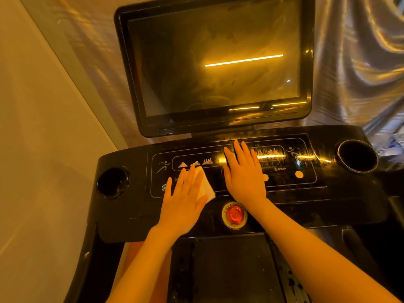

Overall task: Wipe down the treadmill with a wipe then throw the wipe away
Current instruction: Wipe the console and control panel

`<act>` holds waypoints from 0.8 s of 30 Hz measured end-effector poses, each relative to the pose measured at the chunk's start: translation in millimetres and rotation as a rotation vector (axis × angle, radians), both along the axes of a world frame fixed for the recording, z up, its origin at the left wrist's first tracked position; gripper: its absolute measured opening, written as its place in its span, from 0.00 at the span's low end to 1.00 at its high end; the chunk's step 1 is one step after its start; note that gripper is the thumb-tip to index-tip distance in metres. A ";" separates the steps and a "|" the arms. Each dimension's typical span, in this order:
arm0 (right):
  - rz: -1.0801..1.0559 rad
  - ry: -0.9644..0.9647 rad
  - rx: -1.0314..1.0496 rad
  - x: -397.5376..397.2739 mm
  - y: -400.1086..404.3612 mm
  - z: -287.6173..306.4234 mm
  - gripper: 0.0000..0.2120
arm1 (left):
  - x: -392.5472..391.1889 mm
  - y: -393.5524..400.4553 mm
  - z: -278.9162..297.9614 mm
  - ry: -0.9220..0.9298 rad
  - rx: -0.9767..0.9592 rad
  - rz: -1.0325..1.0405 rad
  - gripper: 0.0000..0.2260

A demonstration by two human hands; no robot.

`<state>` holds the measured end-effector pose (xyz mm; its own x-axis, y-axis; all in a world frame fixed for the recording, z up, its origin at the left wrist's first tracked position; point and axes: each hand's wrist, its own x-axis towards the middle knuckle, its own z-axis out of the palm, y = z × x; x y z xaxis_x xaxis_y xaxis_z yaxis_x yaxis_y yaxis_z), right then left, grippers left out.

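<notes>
— Forearms in the foreground, reaching up from the bottom edge. Left hand (185, 200) flat on the wipe (205, 184), fingers straight and together, pressing rather than pinching. Position of wipe?

— On the left half of the treadmill console (349, 200), just below the printed programme icons, right portion showing past the fingers.

— Handling properties?

— Judged light, soft and limp; likely to bunch or slide under uneven pressure. Best driven with a flat palm; for disposal, best pinched at the exposed right corner.

— Right hand (244, 173)?

— Laid flat mid-panel, fingers extended and slightly spread, holding nothing, apparently bracing. Well above the red emergency button (235, 214).

— Remaining surfaces?

— Screen (214, 62) smeared; cup holders (357, 156) at either end. Wiping judged still in progress, disposal not yet begun.
</notes>
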<state>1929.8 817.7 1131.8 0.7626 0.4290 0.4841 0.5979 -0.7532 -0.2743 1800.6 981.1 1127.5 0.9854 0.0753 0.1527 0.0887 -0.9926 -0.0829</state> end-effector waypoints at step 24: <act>0.002 0.028 -0.010 -3.2 -1.4 5.0 0.32 | 40.0 12.9 25.3 0.002 -0.111 0.226 0.39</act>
